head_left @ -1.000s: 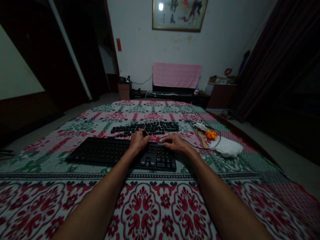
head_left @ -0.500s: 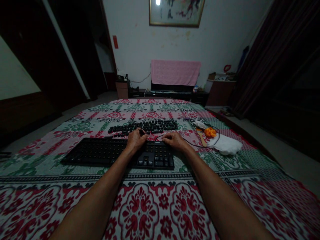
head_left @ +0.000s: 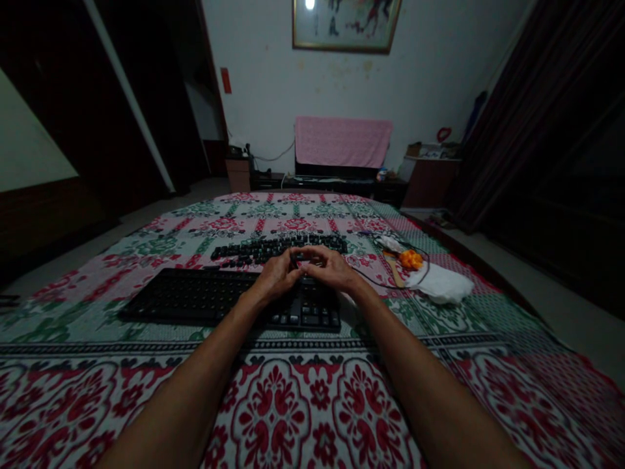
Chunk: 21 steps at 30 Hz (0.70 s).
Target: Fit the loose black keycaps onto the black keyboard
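A black keyboard lies on the patterned cloth; most of its key spots are bare, with keys on at the lower right. Above its right half my two hands meet fingertip to fingertip. My left hand is closed on a small dark piece that looks like a keycap. Curled in from the right, my right hand has thumb and fingers against the left fingertips; what they pinch is hidden. Just behind the keyboard, loose black keycaps lie in rows, partly covered by the hands.
A black cable loops to the right, around a wooden-handled brush, an orange fluffy thing and a white cloth or bag. The patterned cloth covers the table. Beyond it hangs a pink towel.
My left hand has moved right with the small dark piece. My right hand has moved slightly left and lifted from the keyboard's back edge, so the fingertips now meet.
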{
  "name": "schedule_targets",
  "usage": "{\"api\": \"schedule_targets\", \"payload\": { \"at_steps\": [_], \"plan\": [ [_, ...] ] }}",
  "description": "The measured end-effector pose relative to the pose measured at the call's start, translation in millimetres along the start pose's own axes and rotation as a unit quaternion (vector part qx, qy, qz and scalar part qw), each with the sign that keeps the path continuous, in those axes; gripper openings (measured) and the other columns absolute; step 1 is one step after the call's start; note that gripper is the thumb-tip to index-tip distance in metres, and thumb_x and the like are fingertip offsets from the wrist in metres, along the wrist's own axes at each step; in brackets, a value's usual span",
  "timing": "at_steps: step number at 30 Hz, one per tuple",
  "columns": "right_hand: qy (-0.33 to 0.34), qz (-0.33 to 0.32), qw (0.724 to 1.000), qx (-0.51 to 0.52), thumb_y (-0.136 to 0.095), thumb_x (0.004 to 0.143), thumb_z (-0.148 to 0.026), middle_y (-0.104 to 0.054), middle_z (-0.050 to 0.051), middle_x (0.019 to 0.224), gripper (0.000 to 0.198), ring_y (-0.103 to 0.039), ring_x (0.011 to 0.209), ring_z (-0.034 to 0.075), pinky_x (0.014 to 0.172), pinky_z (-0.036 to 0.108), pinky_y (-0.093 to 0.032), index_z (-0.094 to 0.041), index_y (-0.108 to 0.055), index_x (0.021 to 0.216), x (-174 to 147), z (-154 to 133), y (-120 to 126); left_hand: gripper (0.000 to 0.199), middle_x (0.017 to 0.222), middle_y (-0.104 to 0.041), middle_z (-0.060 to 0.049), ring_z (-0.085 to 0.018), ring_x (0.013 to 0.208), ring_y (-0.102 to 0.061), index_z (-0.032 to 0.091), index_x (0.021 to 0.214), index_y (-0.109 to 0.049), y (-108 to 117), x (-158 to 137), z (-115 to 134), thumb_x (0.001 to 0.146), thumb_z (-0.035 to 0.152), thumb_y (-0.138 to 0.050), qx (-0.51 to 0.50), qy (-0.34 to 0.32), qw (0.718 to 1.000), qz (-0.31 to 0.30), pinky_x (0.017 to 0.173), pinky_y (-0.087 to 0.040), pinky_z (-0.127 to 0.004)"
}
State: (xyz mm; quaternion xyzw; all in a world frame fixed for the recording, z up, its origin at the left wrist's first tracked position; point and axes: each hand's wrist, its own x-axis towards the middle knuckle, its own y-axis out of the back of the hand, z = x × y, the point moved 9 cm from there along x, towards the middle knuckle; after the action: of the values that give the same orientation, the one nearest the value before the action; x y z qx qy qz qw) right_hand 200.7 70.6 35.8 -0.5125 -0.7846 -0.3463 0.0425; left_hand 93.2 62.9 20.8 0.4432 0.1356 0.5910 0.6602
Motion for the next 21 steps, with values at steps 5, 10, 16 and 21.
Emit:
{"api": "schedule_targets", "payload": {
  "at_steps": [5, 10, 16, 21],
  "plan": [
    [-0.03, 0.008, 0.999, 0.041, -0.063, 0.073, -0.031, -0.066, 0.006, 0.095, 0.031, -0.06, 0.081, 0.014, 0.075, 0.029, -0.048, -0.014, -0.067, 0.099, 1, 9, -3, 0.064, 0.098, -0.069, -0.011, -0.025, 0.09, -0.065, 0.009, 0.14, -0.029, -10, -2, 5, 0.082, 0.026, -0.048, 0.081, -0.023, 0.996, -0.032, 0.077, -0.046, -0.033],
    [-0.049, -0.015, 0.997, 0.057, -0.064, 0.069, -0.029, -0.065, 0.003, 0.087, 0.026, -0.058, 0.073, 0.012, 0.069, 0.025, -0.046, -0.014, -0.068, 0.09, -1, 17, -12, 0.075, 0.108, -0.067, -0.014, -0.025, 0.098, -0.064, 0.007, 0.145, -0.019, -18, -2, 2, 0.077, 0.018, -0.049, 0.097, -0.042, 0.994, -0.04, 0.084, -0.046, -0.035],
    [-0.045, -0.013, 0.996, 0.081, -0.061, 0.071, -0.028, -0.066, 0.002, 0.084, 0.023, -0.059, 0.076, 0.013, 0.071, 0.025, -0.046, -0.013, -0.067, 0.088, -2, 13, -13, 0.068, 0.108, -0.068, -0.011, -0.024, 0.095, -0.065, 0.011, 0.142, -0.031, -14, -3, 2, 0.077, 0.02, -0.049, 0.071, -0.037, 0.996, -0.035, 0.083, -0.048, -0.032],
    [-0.032, -0.023, 0.997, 0.067, -0.059, 0.074, -0.027, -0.067, 0.002, 0.085, 0.023, -0.059, 0.077, 0.013, 0.072, 0.025, -0.046, -0.013, -0.068, 0.09, -1, 12, -15, 0.058, 0.116, -0.065, -0.01, -0.023, 0.103, -0.062, 0.013, 0.131, -0.046, -9, -2, 5, 0.074, 0.02, -0.051, -0.017, -0.043, 0.999, -0.017, 0.087, -0.047, -0.031]
  ]
}}
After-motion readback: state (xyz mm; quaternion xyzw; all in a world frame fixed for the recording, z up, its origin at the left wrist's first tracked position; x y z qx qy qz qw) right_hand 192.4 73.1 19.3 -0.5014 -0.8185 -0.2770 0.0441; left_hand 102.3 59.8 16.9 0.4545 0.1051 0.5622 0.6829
